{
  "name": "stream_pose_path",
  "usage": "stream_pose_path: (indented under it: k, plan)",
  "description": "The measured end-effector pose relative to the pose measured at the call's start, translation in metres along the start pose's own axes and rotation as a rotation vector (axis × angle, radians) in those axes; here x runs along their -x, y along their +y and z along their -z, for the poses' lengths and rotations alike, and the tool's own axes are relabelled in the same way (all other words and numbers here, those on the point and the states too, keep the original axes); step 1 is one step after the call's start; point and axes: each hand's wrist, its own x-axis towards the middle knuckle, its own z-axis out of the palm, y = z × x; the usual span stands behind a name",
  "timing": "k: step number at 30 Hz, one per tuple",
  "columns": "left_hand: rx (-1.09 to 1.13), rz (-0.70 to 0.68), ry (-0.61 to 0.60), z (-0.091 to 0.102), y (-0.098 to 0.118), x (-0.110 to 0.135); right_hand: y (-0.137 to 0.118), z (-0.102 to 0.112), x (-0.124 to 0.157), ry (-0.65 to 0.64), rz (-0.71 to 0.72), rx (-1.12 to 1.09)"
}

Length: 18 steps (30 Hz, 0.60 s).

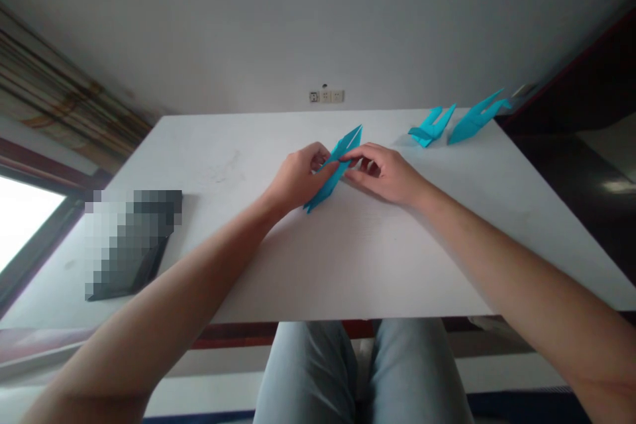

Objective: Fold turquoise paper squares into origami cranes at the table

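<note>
A folded blue origami paper (pixel 324 193), long and pointed, is held slantwise above the white table in the middle of the head view. Its upper end splits into two narrow points. My left hand (pixel 301 175) is closed on its left side, with the thumb lying across the paper. From the right, my right hand (pixel 382 169) pinches the paper's edge near the middle between its fingertips. Part of the folds is hidden behind the fingers. Two finished-looking blue paper cranes, one nearer (pixel 428 131) and one farther right (pixel 474 124), stand at the back right.
The white table (pixel 377 265) runs back to a grey wall with sockets (pixel 326 97). At the left lies a dark, pixelated flat object (pixel 134 245). A curtain (pixel 59 93) and window are on the left. My legs (pixel 368 371) are under the table's front edge.
</note>
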Motion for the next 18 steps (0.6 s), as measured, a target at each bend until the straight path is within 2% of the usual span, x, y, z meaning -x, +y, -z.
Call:
stream_pose_path:
  k: [4, 10, 13, 18]
  plan:
    - [0.174, 0.043, -0.008, -0.005, -0.003, -0.003, -0.004, -0.006, -0.001, 0.07, -0.044, -0.115]
    - [0.725, 0.03, 0.056, -0.015, -0.001, -0.005, -0.006, -0.013, -0.002, 0.305, -0.081, -0.3]
    - [0.869, 0.024, 0.065, -0.017, 0.004, -0.003, -0.008, -0.015, -0.003, 0.31, -0.119, -0.38]
    - [0.905, 0.065, 0.009, -0.014, 0.013, 0.003, -0.016, -0.014, -0.004, 0.28, -0.143, -0.507]
